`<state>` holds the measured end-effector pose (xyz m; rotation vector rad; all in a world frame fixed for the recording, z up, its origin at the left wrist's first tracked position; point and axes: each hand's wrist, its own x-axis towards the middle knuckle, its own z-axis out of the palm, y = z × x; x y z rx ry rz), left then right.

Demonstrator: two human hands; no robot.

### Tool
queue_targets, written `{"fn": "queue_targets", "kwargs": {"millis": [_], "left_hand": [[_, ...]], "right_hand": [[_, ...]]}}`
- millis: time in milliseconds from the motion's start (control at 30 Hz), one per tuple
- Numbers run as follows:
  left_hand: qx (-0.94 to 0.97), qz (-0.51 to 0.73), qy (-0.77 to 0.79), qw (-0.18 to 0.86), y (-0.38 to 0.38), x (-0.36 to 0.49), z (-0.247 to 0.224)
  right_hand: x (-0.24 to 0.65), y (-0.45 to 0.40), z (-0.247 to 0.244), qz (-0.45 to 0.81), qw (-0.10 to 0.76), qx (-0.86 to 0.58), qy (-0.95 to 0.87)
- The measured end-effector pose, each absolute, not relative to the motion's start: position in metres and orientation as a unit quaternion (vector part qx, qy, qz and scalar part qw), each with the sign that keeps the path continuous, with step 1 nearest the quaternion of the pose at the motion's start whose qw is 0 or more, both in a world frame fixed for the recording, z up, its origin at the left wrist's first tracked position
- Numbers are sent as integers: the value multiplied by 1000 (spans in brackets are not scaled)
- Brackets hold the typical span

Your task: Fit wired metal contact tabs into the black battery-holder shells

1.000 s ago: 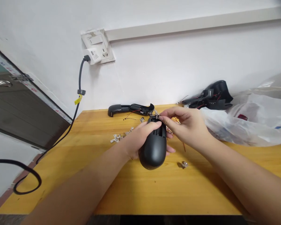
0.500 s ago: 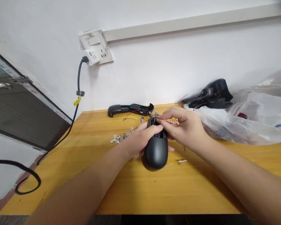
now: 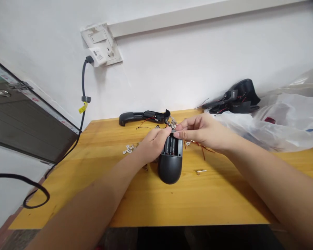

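Note:
A black plastic housing (image 3: 170, 170) with a rounded near end lies between my hands, its open battery compartment (image 3: 179, 149) facing up. Coil springs show inside the slots. My left hand (image 3: 154, 142) is closed around the housing's left side, thumb at the far end. There, the thumb and index finger of my right hand (image 3: 195, 130) are pinched together; what sits between them is too small to make out. Small silvery metal contact pieces (image 3: 173, 121) lie just beyond the housing, and red wires (image 3: 203, 150) run out beneath my right hand.
Another black shell part (image 3: 143, 117) with thin wires lies at the table's back edge. More black shells (image 3: 237, 99) rest by a translucent plastic bag (image 3: 284, 121) on the right. Loose metal pieces (image 3: 128, 149) are left of my hand; a small pin-like part (image 3: 200, 171) lies right.
My left thumb has shifted off the compartment to the housing's far end, uncovering the slots. My right fingers remain at that end, with the hand less curled. The view has tilted slightly.

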<state>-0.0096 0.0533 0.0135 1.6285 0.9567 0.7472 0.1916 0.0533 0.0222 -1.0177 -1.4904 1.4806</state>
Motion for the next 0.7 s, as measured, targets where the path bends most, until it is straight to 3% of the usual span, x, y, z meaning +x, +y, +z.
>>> {"fn": "queue_targets", "kwargs": {"millis": [100,700], "left_hand": [[719,310,398,478,57,-13,14],[760,248,385,460,64,-20,10]], "right_hand": [[193,55,21,597,377,-396,-587],[190,55,14,575,384,-413,-593]]}}
